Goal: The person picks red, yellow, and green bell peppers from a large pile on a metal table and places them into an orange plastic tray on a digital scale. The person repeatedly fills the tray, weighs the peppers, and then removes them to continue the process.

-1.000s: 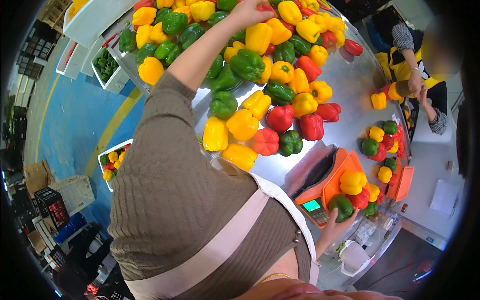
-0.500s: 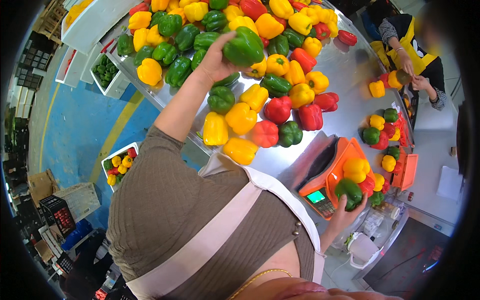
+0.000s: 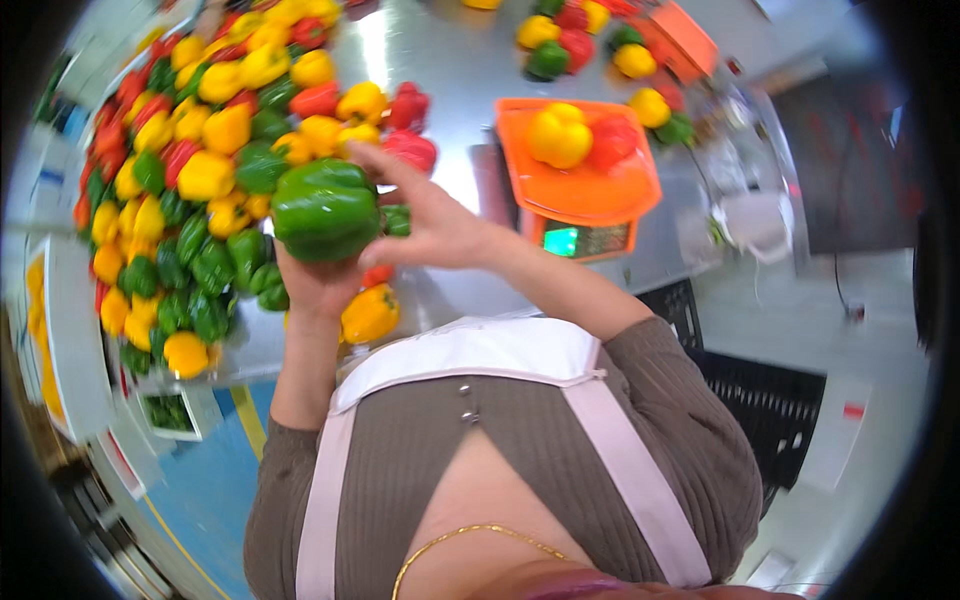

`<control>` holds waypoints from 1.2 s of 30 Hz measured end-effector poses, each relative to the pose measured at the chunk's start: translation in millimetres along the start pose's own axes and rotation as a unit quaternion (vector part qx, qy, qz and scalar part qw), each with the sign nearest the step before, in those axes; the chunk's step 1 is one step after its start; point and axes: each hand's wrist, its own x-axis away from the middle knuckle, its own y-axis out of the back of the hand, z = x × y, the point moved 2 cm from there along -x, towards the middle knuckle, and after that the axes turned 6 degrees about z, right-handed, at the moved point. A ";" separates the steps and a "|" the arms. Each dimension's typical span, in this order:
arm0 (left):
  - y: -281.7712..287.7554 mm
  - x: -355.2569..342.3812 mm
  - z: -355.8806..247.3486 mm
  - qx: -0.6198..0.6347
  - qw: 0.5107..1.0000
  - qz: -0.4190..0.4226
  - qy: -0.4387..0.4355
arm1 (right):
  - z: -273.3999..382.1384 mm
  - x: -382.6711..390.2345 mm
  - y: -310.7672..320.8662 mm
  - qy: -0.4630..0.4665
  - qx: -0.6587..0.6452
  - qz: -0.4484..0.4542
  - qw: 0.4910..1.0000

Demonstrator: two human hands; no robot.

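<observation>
observed at the sorting table: a large green pepper (image 3: 325,212) is held up in front of the wearer's chest, above the near part of the metal table (image 3: 445,55). the left hand (image 3: 318,285) bears it from below, palm against its underside; the fingers are mostly hidden behind the pepper, so i cannot tell how they are set. the right hand (image 3: 430,215) stands at the pepper's right side, thumb and fingers well parted and slightly curved; whether they touch the skin i cannot tell.

to the left and beyond lies a heaped pile of peppers (image 3: 205,175), yellow, green and red mixed. one yellow pepper (image 3: 370,313) sits near the table edge, just beside the pale apron (image 3: 470,350).

right of the hands stands a scale (image 3: 600,238) with a green-lit display (image 3: 560,241). its orange pan (image 3: 580,197) carries a round yellow pepper (image 3: 558,135) and a red pepper (image 3: 613,143), side by side. beyond it, an orange tray (image 3: 680,42) rests near a small mixed group of peppers (image 3: 572,50).
</observation>
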 end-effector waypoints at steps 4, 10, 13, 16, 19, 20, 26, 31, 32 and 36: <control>-3.5 -9.5 61.6 -0.119 0.982 -0.031 0.145 | 12.8 58.9 31.8 -0.133 -0.082 -0.098 0.983; -13.5 -20.0 84.1 -0.316 0.927 -0.042 0.198 | 48.9 145.3 131.4 -0.260 0.231 -0.262 0.900; -17.2 -17.0 90.4 -0.388 0.887 -0.066 0.241 | 39.0 162.4 149.2 -0.303 0.489 -0.145 0.805; -21.2 -7.7 101.1 -0.399 0.881 -0.030 0.254 | 7.9 175.1 152.8 -0.306 0.476 -0.177 0.805; -27.6 7.9 104.9 -0.405 0.883 -0.029 0.235 | 9.5 194.3 157.7 -0.215 0.478 -0.291 0.800; -23.7 13.6 103.9 -0.409 0.882 -0.048 0.229 | 24.0 202.8 161.8 -0.173 0.486 -0.331 0.790; 10.0 48.8 117.6 -0.413 0.855 -0.090 0.301 | 31.3 288.8 161.4 -0.273 0.363 -0.460 0.763; 8.0 48.0 134.9 -0.403 0.840 -0.078 0.355 | 15.6 310.6 129.5 -0.304 0.346 -0.479 0.747; 8.0 45.7 135.5 -0.407 0.842 -0.073 0.347 | 13.8 314.4 126.1 -0.305 0.353 -0.476 0.745; 4.8 39.5 135.7 -0.451 0.829 -0.031 0.328 | 11.8 320.2 123.9 -0.310 0.361 -0.474 0.741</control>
